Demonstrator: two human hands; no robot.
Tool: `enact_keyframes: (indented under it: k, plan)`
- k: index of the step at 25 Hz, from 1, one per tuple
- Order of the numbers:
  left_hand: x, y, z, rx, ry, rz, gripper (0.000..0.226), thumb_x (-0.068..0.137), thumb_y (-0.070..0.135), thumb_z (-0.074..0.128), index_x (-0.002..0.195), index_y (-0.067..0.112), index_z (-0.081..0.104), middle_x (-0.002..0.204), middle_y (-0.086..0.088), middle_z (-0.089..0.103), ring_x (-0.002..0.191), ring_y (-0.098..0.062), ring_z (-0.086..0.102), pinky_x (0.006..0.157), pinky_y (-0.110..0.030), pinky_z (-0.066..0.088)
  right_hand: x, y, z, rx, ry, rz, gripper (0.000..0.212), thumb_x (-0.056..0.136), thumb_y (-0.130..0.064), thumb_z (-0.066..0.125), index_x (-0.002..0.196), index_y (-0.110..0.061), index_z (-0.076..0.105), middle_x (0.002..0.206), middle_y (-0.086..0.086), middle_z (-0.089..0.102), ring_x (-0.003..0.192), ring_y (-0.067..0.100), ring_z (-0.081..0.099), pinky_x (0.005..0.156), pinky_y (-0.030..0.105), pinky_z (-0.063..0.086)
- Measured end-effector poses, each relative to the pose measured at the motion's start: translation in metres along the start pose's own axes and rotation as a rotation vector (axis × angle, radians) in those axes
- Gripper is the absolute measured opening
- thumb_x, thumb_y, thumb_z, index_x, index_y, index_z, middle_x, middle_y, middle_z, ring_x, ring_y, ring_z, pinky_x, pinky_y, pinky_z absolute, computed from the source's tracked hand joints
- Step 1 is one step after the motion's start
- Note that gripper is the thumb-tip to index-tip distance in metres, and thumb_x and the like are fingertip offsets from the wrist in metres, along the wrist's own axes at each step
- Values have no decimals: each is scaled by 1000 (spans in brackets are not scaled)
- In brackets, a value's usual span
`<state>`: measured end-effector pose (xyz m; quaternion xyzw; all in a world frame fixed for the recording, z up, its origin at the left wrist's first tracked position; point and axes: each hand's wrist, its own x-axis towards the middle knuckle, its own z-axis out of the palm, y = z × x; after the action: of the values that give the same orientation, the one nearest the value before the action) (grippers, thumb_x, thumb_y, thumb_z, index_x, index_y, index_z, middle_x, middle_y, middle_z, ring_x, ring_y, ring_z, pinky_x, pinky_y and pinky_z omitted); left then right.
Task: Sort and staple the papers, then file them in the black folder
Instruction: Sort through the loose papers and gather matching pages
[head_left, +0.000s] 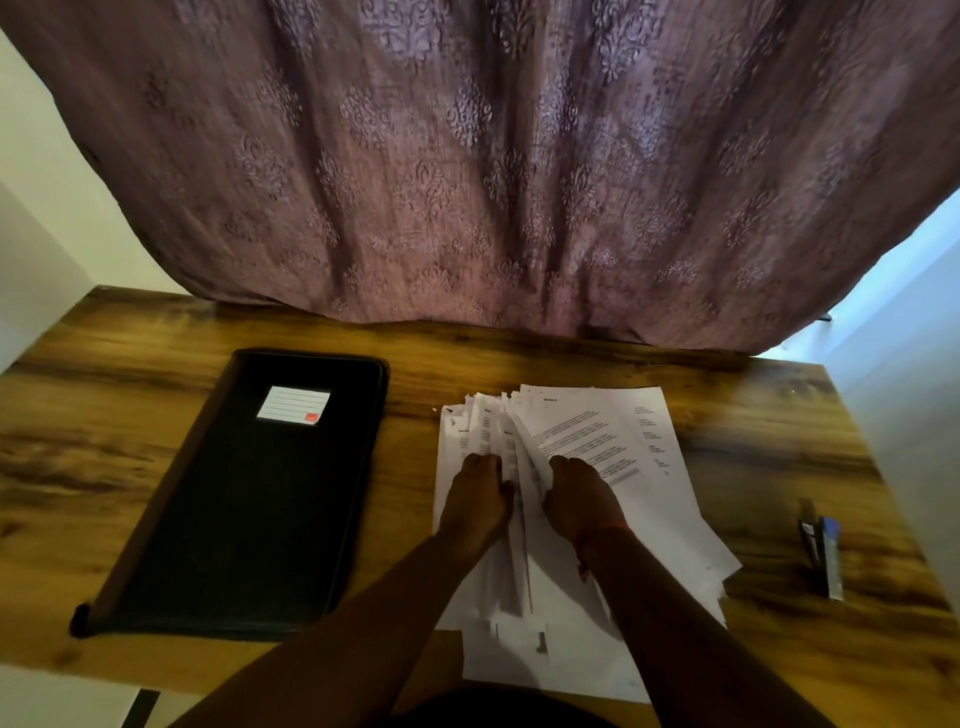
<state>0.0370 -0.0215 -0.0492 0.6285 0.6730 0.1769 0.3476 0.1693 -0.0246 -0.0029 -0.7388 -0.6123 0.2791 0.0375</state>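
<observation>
A loose, fanned pile of printed white papers lies on the wooden table, right of centre. My left hand rests on the left part of the pile with its fingers curled into the sheets. Beside it, my right hand grips a lifted bunch of sheets by its edge. The black folder lies closed to the left, a white label near its top. A stapler, dark with a blue and silver side, lies at the right edge.
The wooden table ends close on the left, right and near sides. A purple patterned curtain hangs down to its far edge. Some sheets overhang the near edge by my body.
</observation>
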Motion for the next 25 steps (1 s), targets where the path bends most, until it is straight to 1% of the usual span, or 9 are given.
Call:
enact_keyframes:
  k: [2,5,8,12,15,17,20,23,25]
  plan:
    - [-1,1,1,-34,-24,13,25,102,30,48,119,20,62,125,-5,60,119,-25,58,102,-42,50,3,0,-3,64,19,31,44,92,-15,54,136,-11,49,136,12,53,127,29,49,107,38,39]
    - [-6,9,0,37,-107,37,31,104,33,40,122,26,65,141,-7,46,134,-29,40,115,-47,35,2,1,-6,119,72,77,47,93,-21,57,138,-11,48,139,12,52,129,30,48,108,38,37]
    - [-12,12,2,156,-143,105,31,98,39,54,128,30,59,153,-9,28,140,-36,28,116,-49,30,1,2,-6,162,53,80,49,91,-24,61,137,-12,47,138,12,53,128,31,49,108,40,38]
    - [-12,15,5,172,-43,-12,77,79,56,72,141,22,40,151,-12,25,135,-33,31,106,-46,42,1,4,-7,185,36,97,46,91,-21,60,136,-13,49,137,11,54,127,30,49,108,41,38]
    - [-9,18,10,232,-59,-40,88,76,62,71,144,21,33,153,-13,21,138,-35,28,107,-49,41,-1,7,-8,253,45,119,50,91,-15,60,138,-13,45,140,12,50,131,31,45,109,43,37]
    - [-8,18,13,303,-58,-6,93,76,63,70,149,24,27,159,-12,8,144,-40,16,112,-57,33,-3,8,-7,325,62,144,50,91,-11,58,139,-12,44,142,12,48,132,32,43,110,44,36]
    - [-10,25,15,418,-35,193,95,84,48,70,156,26,14,163,-12,-10,149,-40,-11,118,-64,11,-5,9,-4,354,92,175,49,89,-12,61,136,-15,47,138,11,51,130,32,46,109,44,38]
    - [-17,36,9,476,21,376,85,87,41,70,154,15,24,164,-12,3,151,-35,-5,121,-54,0,-7,11,-2,388,145,184,41,88,-19,66,126,-19,52,128,7,58,120,29,54,106,46,44]
    - [-22,44,3,138,-111,354,62,94,31,62,148,13,37,157,-10,31,148,-31,24,121,-41,16,-9,14,-6,415,183,201,37,89,-23,65,124,-20,54,125,6,61,116,28,57,104,50,45]
